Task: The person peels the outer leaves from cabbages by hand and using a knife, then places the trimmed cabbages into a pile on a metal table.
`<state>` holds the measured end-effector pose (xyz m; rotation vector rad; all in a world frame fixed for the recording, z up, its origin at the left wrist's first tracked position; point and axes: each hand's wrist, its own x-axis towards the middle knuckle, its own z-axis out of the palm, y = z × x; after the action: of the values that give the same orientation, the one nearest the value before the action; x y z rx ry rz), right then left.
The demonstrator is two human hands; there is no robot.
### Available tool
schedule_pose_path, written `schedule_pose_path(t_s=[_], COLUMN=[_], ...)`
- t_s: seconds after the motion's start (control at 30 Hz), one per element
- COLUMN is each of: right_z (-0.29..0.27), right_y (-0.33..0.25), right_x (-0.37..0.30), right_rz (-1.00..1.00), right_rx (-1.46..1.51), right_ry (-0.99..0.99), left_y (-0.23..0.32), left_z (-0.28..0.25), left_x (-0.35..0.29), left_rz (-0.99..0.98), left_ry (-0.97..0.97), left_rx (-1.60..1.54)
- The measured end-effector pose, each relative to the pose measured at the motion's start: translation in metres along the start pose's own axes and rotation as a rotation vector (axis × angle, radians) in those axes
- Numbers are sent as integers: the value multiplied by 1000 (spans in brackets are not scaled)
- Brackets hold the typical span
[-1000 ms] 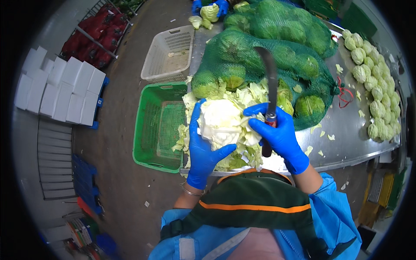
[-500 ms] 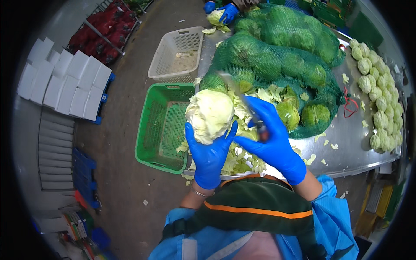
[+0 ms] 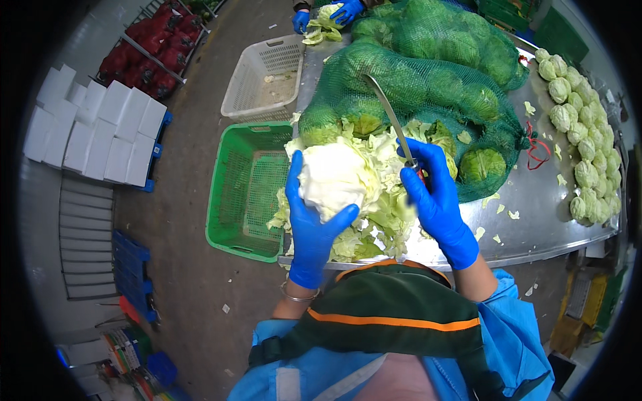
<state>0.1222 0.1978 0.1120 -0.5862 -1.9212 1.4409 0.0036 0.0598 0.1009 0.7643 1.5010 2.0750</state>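
Observation:
A pale, stripped cabbage (image 3: 338, 175) rests in my blue-gloved left hand (image 3: 313, 224), thumb on its near side and fingers along its left. My right hand (image 3: 436, 200), also gloved in blue, is wrapped round the handle of a knife (image 3: 389, 110) with a long curved blade. The blade points up and away, to the right of the cabbage and apart from it. Under and around the cabbage lie loose cabbage leaves (image 3: 394, 220) heaped on the metal table (image 3: 528, 234).
Green mesh sacks of cabbages (image 3: 428, 87) fill the table's far side. Trimmed cabbages (image 3: 585, 144) line its right edge. To the left stand a green crate (image 3: 215, 200) and a white crate (image 3: 231, 93). At the far end, another person's gloved hands (image 3: 348, 11) hold a cabbage.
The cabbage has turned in my left hand and moved slightly right and nearer. My right hand has drawn back a little to the right, and the knife blade now stands clear of the cabbage.

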Motion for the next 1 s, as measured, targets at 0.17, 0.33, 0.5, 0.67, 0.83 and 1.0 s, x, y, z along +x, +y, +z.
schedule_pose_path(t_s=[0.17,0.33,0.5,0.67,0.83,1.0], right_z=[-14,-2,5,21,4,-11], right_y=[3,11,20,30,84,40], right_x=[-32,-37,-32,-24,19,17], right_rz=[-249,-279,-238,-159,161,124], right_rx=[-328,-544,-661,-710,-851,-426], right_ry=[-235,-217,-162,-147,49,-219], left_y=[-24,-34,-30,-45,-45,-66], left_z=[-9,0,5,-4,-1,-6], left_x=[-6,-2,-3,2,-15,-31], left_rz=[147,271,271,222,208,224], left_ry=[-19,16,-35,26,-80,-116], left_rx=[450,638,663,793,933,720])
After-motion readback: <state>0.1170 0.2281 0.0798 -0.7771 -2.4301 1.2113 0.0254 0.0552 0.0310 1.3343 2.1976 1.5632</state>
